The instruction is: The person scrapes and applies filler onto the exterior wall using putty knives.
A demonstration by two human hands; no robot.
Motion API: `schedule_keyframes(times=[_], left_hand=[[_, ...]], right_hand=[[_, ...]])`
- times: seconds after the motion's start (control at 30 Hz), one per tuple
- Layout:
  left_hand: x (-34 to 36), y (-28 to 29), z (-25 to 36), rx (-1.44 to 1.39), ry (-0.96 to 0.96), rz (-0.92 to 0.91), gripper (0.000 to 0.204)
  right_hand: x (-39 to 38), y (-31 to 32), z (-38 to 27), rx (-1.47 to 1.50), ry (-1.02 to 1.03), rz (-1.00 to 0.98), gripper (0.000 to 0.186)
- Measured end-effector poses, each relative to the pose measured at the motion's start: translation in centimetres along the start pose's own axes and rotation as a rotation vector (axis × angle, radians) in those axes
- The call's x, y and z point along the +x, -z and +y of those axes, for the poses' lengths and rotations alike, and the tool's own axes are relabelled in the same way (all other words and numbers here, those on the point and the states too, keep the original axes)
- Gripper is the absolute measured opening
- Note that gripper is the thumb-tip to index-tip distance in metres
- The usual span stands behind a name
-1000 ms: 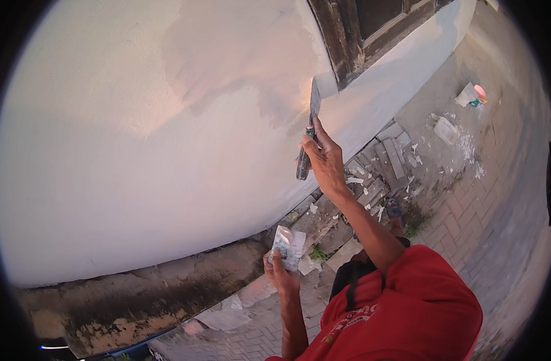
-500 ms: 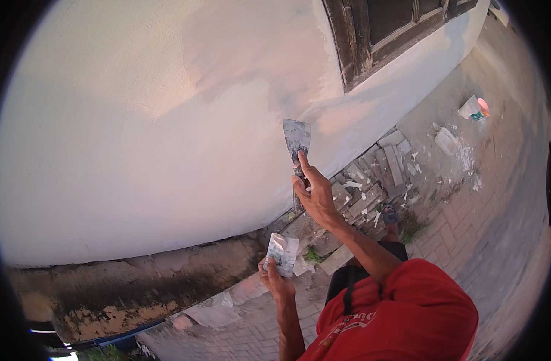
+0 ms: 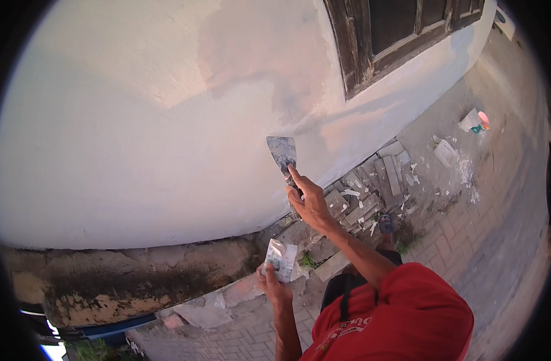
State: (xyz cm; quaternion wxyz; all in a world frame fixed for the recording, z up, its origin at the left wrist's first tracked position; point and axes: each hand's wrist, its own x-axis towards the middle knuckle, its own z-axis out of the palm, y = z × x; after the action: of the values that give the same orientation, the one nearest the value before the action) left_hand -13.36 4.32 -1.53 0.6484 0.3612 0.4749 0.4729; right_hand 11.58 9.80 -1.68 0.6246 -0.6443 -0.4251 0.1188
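Note:
My right hand [image 3: 311, 203] is closed round the handle of a putty knife [image 3: 282, 151], its index finger laid along the tool toward the blade. The wide grey blade is smeared with filler and lies at or very near the pale wall [image 3: 137, 162]; whether it touches I cannot tell. Lower down, my left hand [image 3: 274, 285] grips a small flat plate [image 3: 281, 260] with the thumb on top. A lump of whitish putty [image 3: 278, 248] sits at the plate's upper edge. Above the blade, a duller, pinkish-grey patch [image 3: 257, 48] spreads over the wall.
A dark wooden window frame [image 3: 362, 57] is set in the wall at upper right. Broken tiles and bricks [image 3: 390, 171] lie along the wall's foot, with white scraps about. A mossy ledge [image 3: 137, 277] runs at lower left. A white container [image 3: 445, 154] and a tub [image 3: 470, 120] stand on the paving.
The putty knife in my right hand has moved left and a little down across the wall. My left hand with the plate has barely moved. The view has shifted slightly.

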Motion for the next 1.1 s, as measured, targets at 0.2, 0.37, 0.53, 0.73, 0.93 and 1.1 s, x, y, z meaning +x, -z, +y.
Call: schedule_keyframes(times=[0.2,0.37,0.53,0.73,0.93,1.1], left_hand=[[-1.0,0.0,-0.3,0.0,-0.017,0.016,0.018],[-1.5,-0.3,-0.1,-0.002,-0.025,0.033,0.017],[-1.7,-0.9,0.1,0.027,-0.029,0.029,0.018],[-1.8,-1.0,-0.3,0.058,0.031,0.037,0.018],[-1.9,-0.6,-0.7,0.017,0.024,0.014,0.019],[-2.0,-1.2,-0.3,0.011,0.017,0.029,0.02]], right_hand=[[6.1,2.0,-0.5,-0.04,0.067,0.295,0.082],[7.3,-1.9,2.1,-0.118,0.021,0.283,0.083],[1.1,-1.6,5.7,-0.263,-0.004,0.092,0.084],[3.3,6.2,3.7,-0.609,0.277,0.128,0.08],[9.6,11.0,0.9,-0.841,0.473,0.056,0.079],[9.5,12.5,3.9,-0.856,0.421,0.071,0.075]])
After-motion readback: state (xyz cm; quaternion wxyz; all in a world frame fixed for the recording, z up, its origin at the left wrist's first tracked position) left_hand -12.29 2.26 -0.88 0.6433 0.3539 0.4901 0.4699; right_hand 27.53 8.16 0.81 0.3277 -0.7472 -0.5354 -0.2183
